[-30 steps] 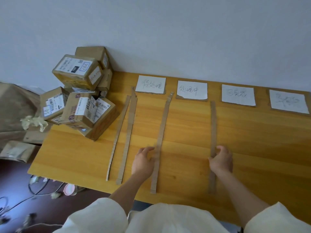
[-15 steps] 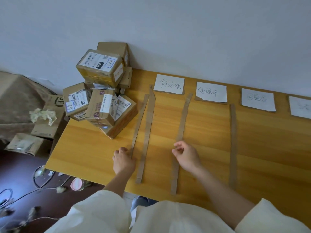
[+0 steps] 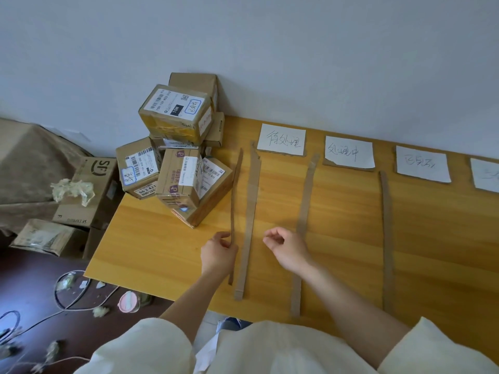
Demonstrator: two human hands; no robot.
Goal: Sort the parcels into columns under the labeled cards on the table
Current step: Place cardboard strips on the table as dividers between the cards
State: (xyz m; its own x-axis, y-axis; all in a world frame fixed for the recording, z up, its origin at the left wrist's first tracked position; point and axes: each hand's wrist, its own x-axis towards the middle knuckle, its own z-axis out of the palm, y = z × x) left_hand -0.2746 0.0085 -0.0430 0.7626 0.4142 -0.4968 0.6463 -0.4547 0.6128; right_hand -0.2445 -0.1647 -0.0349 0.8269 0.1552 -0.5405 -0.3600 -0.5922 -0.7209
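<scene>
A pile of taped cardboard parcels point(image 3: 176, 147) with shipping labels sits on the back left corner of the wooden table point(image 3: 337, 211). White handwritten cards lie along the wall: the first card point(image 3: 282, 140), the second card point(image 3: 349, 152), the third card point(image 3: 422, 164) and a fourth card point(image 3: 486, 174) cut off at the right edge. My left hand point(image 3: 218, 253) pinches the thin leftmost cardboard strip point(image 3: 234, 195), which stands on its edge. My right hand point(image 3: 287, 249) hovers with curled fingers and holds nothing, between a wide strip point(image 3: 249, 211) and a third strip point(image 3: 305, 201).
A fourth strip point(image 3: 387, 238) lies under the gap between the second and third cards. Left of the table stand an SF carton point(image 3: 86, 195) with crumpled plastic point(image 3: 73, 188) on it and a brown cloth heap point(image 3: 29, 163). Cables point(image 3: 67, 292) and a pink lid point(image 3: 129, 302) lie on the dark floor.
Both hands moved left: the left from the third strip to the thin leftmost strip, which it now pinches; the right from the fourth strip, past the third. My view turned left.
</scene>
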